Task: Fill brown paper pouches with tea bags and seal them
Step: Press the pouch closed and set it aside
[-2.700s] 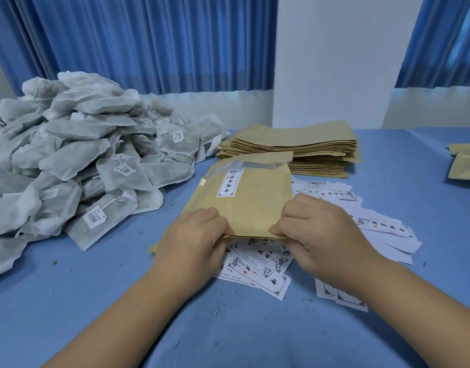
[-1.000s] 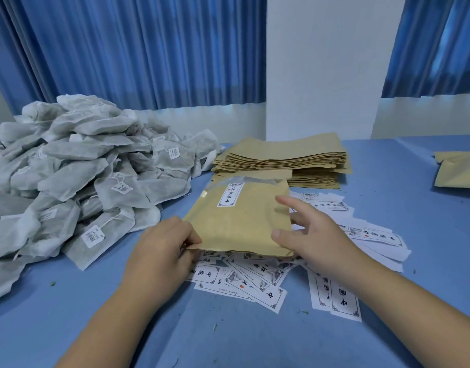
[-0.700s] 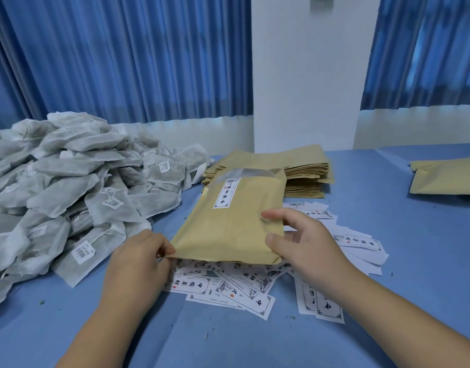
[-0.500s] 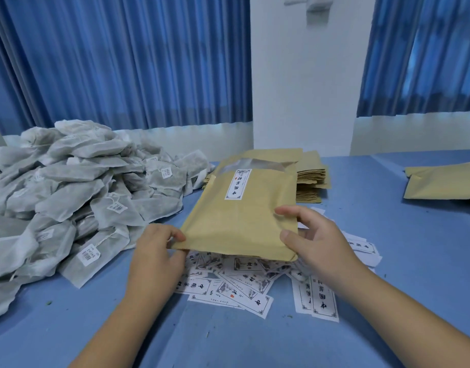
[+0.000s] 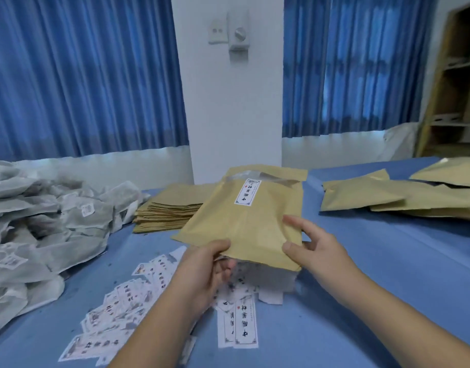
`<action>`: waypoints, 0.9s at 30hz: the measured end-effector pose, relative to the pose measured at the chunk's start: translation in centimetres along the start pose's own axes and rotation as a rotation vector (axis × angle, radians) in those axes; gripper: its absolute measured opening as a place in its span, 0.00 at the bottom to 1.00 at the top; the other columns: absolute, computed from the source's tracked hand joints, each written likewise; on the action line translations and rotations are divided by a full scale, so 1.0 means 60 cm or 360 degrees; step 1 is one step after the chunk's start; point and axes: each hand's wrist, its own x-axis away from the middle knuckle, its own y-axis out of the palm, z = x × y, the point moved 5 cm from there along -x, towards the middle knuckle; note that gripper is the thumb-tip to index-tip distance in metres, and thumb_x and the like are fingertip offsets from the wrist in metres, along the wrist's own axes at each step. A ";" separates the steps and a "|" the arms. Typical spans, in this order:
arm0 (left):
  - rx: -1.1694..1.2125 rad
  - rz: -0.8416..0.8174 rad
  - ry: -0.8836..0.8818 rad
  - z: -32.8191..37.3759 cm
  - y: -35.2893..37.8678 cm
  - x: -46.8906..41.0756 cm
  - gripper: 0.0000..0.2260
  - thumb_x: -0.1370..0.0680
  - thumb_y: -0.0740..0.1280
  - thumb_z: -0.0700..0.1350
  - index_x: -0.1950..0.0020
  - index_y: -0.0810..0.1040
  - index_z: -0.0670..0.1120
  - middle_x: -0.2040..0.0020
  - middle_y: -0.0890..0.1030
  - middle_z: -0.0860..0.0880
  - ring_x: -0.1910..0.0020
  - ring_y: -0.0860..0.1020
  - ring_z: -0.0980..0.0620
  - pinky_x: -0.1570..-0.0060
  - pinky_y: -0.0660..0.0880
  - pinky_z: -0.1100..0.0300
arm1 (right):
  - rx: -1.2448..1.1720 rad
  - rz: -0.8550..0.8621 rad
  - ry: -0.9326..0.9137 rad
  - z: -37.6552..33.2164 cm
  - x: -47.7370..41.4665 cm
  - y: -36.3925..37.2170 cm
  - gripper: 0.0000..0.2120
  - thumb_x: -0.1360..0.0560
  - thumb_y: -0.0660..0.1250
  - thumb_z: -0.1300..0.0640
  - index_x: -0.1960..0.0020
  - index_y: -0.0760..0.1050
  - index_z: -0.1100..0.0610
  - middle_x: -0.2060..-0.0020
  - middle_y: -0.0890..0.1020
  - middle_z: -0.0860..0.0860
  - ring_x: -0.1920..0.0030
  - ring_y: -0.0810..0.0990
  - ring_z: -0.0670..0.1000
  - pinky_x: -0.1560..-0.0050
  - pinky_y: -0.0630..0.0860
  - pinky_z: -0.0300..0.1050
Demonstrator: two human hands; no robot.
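A filled brown paper pouch (image 5: 251, 221) with a white label and an open top flap is lifted off the blue table, tilted away from me. My left hand (image 5: 202, 269) grips its near bottom edge, thumb on top. My right hand (image 5: 312, 251) holds the bottom right corner, thumb on the front and forefinger along the side. A big heap of white tea bags (image 5: 42, 216) lies at the left. A flat stack of empty brown pouches (image 5: 170, 208) sits behind the held one.
Several filled brown pouches (image 5: 403, 195) lie at the far right of the blue table (image 5: 374, 261). Loose white labels (image 5: 138, 301) are scattered under my hands. A white pillar, blue curtains and a wooden shelf stand behind the table.
The pouch has been lifted off the labels and carried up and to the right. My view has swung right, showing the filled pouches.
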 end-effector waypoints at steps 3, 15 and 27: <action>-0.0108 -0.0139 -0.0070 -0.027 0.084 -0.034 0.03 0.23 0.65 0.35 0.56 0.73 0.41 0.77 0.72 0.48 0.84 0.68 0.55 0.84 0.64 0.67 | -0.0155 0.0031 0.0078 0.013 -0.001 -0.056 0.31 0.33 0.74 0.59 0.37 0.69 0.35 0.51 0.82 0.44 0.61 0.81 0.54 0.54 0.80 0.48; 0.0303 -0.0784 -0.0189 -0.094 0.463 -0.120 0.10 0.23 0.65 0.30 0.43 0.75 0.38 0.56 0.82 0.42 0.60 0.84 0.47 0.63 0.81 0.60 | -0.0713 0.0933 -0.0191 -0.006 -0.050 -0.369 0.33 0.26 0.64 0.74 0.31 0.62 0.46 0.40 0.76 0.48 0.48 0.82 0.54 0.58 0.81 0.44; 0.0074 -0.0598 -0.0431 -0.154 0.395 -0.106 0.03 0.22 0.64 0.41 0.50 0.75 0.45 0.47 0.80 0.46 0.61 0.85 0.47 0.60 0.77 0.56 | -0.0770 0.1164 0.0832 0.182 -0.038 -0.373 0.04 0.23 0.64 0.62 0.49 0.72 0.62 0.61 0.78 0.54 0.65 0.80 0.53 0.67 0.75 0.42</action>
